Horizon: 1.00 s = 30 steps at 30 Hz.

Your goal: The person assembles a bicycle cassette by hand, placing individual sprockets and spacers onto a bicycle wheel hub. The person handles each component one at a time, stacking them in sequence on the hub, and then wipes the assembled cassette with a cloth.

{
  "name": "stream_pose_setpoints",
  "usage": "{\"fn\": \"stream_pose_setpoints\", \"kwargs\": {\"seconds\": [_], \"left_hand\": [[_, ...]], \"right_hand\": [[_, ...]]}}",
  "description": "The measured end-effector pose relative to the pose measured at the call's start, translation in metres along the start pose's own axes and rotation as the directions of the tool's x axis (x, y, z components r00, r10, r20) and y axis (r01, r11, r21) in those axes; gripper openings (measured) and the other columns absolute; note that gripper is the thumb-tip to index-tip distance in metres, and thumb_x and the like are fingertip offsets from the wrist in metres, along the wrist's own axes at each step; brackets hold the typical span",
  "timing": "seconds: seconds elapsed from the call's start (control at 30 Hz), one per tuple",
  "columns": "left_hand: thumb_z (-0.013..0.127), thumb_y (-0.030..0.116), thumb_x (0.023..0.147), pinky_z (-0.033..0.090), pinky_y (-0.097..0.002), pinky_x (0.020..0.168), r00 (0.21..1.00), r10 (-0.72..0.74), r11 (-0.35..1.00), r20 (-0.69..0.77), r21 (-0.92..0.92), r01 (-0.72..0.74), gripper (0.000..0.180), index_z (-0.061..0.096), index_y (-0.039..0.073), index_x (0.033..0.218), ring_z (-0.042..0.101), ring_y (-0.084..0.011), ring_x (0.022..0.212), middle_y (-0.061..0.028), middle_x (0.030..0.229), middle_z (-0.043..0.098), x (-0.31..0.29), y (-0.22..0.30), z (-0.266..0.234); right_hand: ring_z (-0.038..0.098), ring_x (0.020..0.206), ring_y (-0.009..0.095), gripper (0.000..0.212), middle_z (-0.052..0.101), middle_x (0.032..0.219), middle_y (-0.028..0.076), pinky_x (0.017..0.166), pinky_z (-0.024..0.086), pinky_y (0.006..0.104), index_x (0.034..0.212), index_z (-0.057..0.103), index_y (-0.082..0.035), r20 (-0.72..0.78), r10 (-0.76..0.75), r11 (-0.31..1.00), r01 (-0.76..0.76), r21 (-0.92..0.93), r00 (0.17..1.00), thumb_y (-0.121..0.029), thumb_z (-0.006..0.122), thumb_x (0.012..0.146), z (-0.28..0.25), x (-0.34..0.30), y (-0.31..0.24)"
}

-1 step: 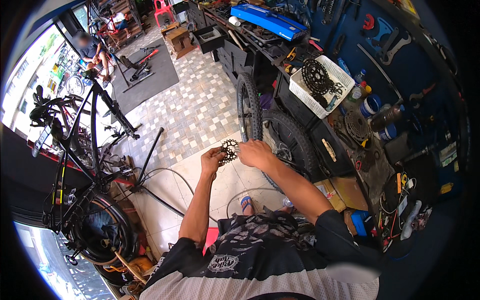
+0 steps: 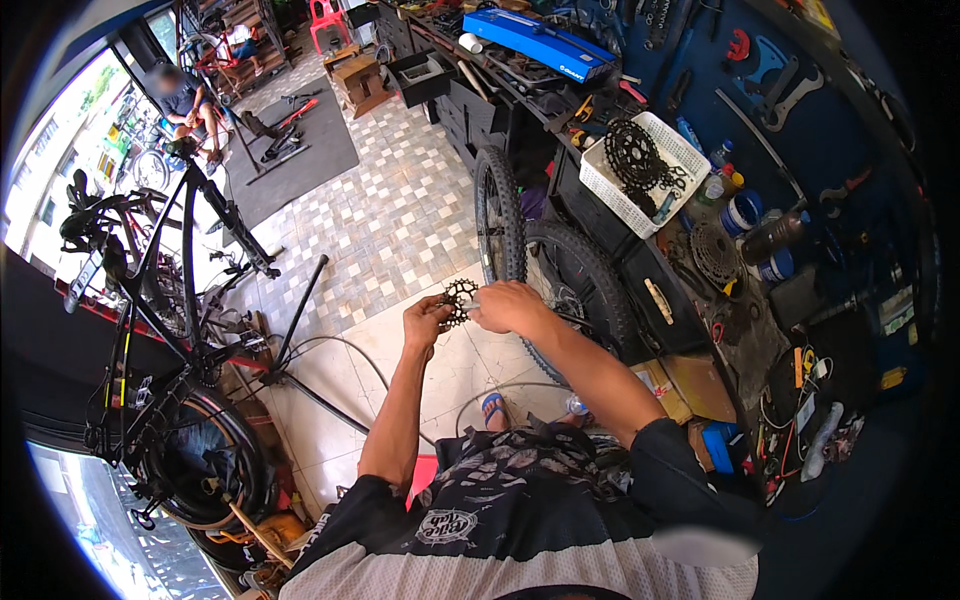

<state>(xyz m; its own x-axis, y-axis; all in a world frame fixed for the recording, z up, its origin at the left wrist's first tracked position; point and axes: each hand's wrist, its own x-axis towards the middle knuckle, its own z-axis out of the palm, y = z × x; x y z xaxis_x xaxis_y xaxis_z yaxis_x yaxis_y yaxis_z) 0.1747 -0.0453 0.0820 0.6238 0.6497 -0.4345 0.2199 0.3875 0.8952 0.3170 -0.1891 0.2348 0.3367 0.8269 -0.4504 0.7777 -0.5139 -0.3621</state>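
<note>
My left hand (image 2: 428, 324) grips a dark toothed bicycle sprocket (image 2: 459, 291) by its left side, thumb and fingers closed on the rim. The sprocket is held up in front of me, above the pale floor tiles. My right hand (image 2: 507, 307) is closed at the sprocket's right side. A small greyish thing shows at its fingertips against the sprocket, too small to name. Just beyond my right hand stands a bicycle wheel (image 2: 514, 215) with a knobby tyre, and a second wheel (image 2: 590, 268) leans against the drawers.
A white plastic basket (image 2: 598, 182) with large chainrings sits on the workbench at right, near a cassette (image 2: 713, 252) and bottles. Tools hang on the dark blue wall. A black bicycle (image 2: 150, 290) stands at left beside a stand leg (image 2: 305, 295). A person (image 2: 185, 105) sits at far left.
My right hand has shifted very slightly at the sprocket's right side, with a little more of the greyish thing showing. My left hand keeps its hold.
</note>
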Motion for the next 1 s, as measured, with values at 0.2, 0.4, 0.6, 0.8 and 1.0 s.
{"fn": "stream_pose_setpoints", "kwargs": {"seconds": [0.2,0.4,0.6,0.8,1.0], "left_hand": [[0.075,0.003,0.089,0.056,-0.0279,0.063,0.999,0.008,1.000,-0.050,-0.002,-0.008,0.026,0.071,-0.001,0.115,0.069,-0.0136,0.079,-0.0049,0.090,0.072,0.011,0.008,0.007],[0.075,0.004,0.089,0.055,-0.0281,0.062,0.998,0.011,1.000,-0.055,0.012,-0.011,0.027,0.071,0.000,0.115,0.068,-0.0136,0.078,-0.0047,0.090,0.072,0.014,0.006,0.005],[0.073,0.004,0.091,0.055,-0.0291,0.062,1.000,-0.027,0.999,-0.014,-0.030,0.027,0.024,0.071,0.001,0.115,0.069,-0.0139,0.078,-0.0053,0.094,0.073,0.012,0.004,0.007],[0.073,0.005,0.091,0.056,-0.0296,0.064,0.998,-0.068,0.994,0.004,-0.081,0.068,0.026,0.069,0.001,0.117,0.069,-0.0141,0.077,-0.0056,0.096,0.074,0.010,0.004,0.005],[0.073,0.004,0.091,0.058,-0.0315,0.066,0.996,-0.089,0.994,0.029,-0.064,0.091,0.028,0.067,0.001,0.118,0.070,-0.0154,0.079,-0.0061,0.097,0.074,0.011,0.002,0.004]], "right_hand": [[0.072,0.107,0.035,0.028,0.075,0.112,0.020,0.090,0.057,0.0447,0.104,0.077,-0.002,-0.085,0.051,0.998,-0.054,-0.034,0.995,-0.013,0.056,0.089,-0.006,0.021,-0.005],[0.073,0.107,0.034,0.027,0.075,0.112,0.019,0.089,0.058,0.0438,0.103,0.077,-0.002,-0.162,0.018,0.997,-0.030,-0.068,0.987,-0.013,0.058,0.087,0.000,0.030,0.003],[0.072,0.107,0.035,0.025,0.075,0.111,0.021,0.091,0.056,0.0452,0.101,0.077,-0.001,-0.152,0.043,0.998,-0.049,-0.032,0.987,-0.018,0.063,0.088,-0.007,0.030,0.000],[0.071,0.106,0.038,0.029,0.074,0.112,0.021,0.093,0.055,0.0467,0.103,0.077,-0.001,-0.110,0.030,0.998,-0.035,-0.048,0.993,-0.022,0.064,0.089,-0.012,0.025,-0.005],[0.070,0.110,0.037,0.031,0.073,0.116,0.021,0.095,0.054,0.0468,0.106,0.076,-0.002,-0.097,0.026,0.999,-0.028,-0.019,0.995,-0.023,0.061,0.089,-0.010,0.023,-0.010]]}}
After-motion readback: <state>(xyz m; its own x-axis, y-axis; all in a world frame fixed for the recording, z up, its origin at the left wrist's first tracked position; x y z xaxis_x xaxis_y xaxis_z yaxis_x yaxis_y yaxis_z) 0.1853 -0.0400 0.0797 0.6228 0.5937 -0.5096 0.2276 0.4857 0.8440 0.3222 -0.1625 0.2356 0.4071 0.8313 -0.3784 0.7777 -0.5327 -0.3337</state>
